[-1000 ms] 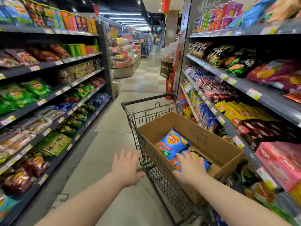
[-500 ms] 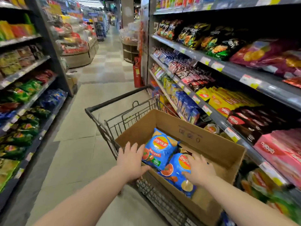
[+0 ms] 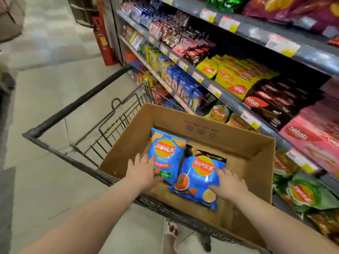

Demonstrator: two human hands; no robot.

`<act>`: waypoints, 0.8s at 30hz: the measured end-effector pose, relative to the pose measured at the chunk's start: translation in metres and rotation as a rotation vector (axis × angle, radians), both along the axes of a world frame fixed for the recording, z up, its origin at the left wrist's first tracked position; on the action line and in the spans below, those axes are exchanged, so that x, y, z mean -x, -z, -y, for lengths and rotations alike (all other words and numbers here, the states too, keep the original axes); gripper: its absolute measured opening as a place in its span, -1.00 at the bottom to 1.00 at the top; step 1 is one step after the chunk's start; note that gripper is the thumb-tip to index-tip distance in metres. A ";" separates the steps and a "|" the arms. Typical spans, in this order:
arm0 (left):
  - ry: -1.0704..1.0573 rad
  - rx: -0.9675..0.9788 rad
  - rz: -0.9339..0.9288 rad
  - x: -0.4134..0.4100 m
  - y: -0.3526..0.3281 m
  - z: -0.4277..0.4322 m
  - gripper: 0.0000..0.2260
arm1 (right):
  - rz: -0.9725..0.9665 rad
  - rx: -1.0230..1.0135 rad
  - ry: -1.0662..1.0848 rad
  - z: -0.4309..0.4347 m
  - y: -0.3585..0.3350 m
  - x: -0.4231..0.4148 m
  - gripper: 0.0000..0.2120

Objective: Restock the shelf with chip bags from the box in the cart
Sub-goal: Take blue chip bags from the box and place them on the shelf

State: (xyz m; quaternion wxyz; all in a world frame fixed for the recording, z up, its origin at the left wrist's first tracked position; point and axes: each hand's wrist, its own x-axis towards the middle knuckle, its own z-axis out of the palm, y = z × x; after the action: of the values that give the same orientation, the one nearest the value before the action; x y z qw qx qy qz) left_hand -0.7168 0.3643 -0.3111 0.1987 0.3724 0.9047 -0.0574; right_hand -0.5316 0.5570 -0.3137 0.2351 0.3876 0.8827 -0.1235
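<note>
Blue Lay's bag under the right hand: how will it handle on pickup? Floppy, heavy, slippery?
Probably light for its size: the blue Lay's bag looks puffed with air. Likely slippery: its glossy film shows glare beside the right hand resting on it. Chips inside are probably fragile, so squeeze gently.

Blue on both bags (image 3: pixel 166 154), each with a red-and-yellow round logo; green patch low on the 9 o'clock one, orange-red disc on the other. Plain brown on the box (image 3: pixel 247 154), purple print on its far wall. Black wire for the cart (image 3: pixel 77 105). Pale beige tiles on the floor (image 3: pixel 45 88). Grey shelf (image 3: pixel 256 33) with white-and-yellow tags (image 3: pixel 229 24). At 2 o'clock yellow packs (image 3: pixel 236 77), dark brown packs (image 3: pixel 271 101), pink packs (image 3: pixel 311 136). At 4 o'clock green bags (image 3: pixel 308 195).
</note>
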 end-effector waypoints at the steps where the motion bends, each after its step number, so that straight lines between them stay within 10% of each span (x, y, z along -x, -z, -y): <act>1: -0.004 0.016 0.013 0.007 0.006 -0.005 -0.22 | 0.009 0.018 0.021 -0.007 0.006 0.004 -0.28; 18: -0.421 -0.017 0.367 0.123 0.119 -0.106 -0.05 | -0.086 0.411 0.661 -0.096 0.127 0.040 -0.10; 24: -0.760 -0.170 0.592 0.142 0.152 -0.109 -0.03 | -0.352 0.616 1.042 -0.093 0.160 0.033 -0.40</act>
State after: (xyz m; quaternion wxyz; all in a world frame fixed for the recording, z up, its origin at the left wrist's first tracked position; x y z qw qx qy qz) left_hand -0.8591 0.4730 -0.4628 0.4234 0.0309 0.8827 0.2016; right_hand -0.5647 0.6500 -0.4736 0.0961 0.6552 0.5273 -0.5325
